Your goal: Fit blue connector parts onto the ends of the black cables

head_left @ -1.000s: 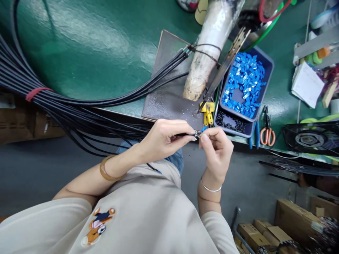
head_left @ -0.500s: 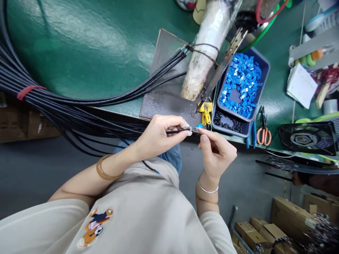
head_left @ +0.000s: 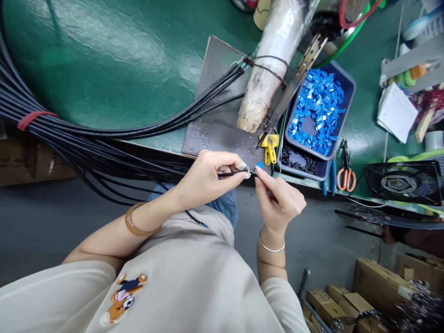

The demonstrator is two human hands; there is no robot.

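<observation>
My left hand (head_left: 208, 178) is closed in a pinch on the end of a thin black cable (head_left: 229, 174), just off the front edge of the green bench (head_left: 104, 69). My right hand (head_left: 279, 199) is closed too, its thumb and fingers pinching a small blue connector (head_left: 259, 164) at the cable's bared tip. The two hands meet fingertip to fingertip. The cable runs back to a thick bundle of black cables (head_left: 86, 148) that sweeps in from the left, bound by a red tie (head_left: 33, 118).
A dark tray (head_left: 343, 97) holding several blue connectors stands right of a grey mat (head_left: 215, 125); a smaller tray of black bits (head_left: 300, 162) is in front. A wrapped white cylinder (head_left: 270, 69), yellow clip (head_left: 270, 145), orange scissors (head_left: 345, 173), blue pliers (head_left: 331, 173) and fan (head_left: 404, 182) lie nearby. Cardboard boxes (head_left: 378, 286) sit on the floor.
Both hands have edged up toward the bench edge. The right hand has turned so the blue connector now shows above its fingertips at the cable tip.
</observation>
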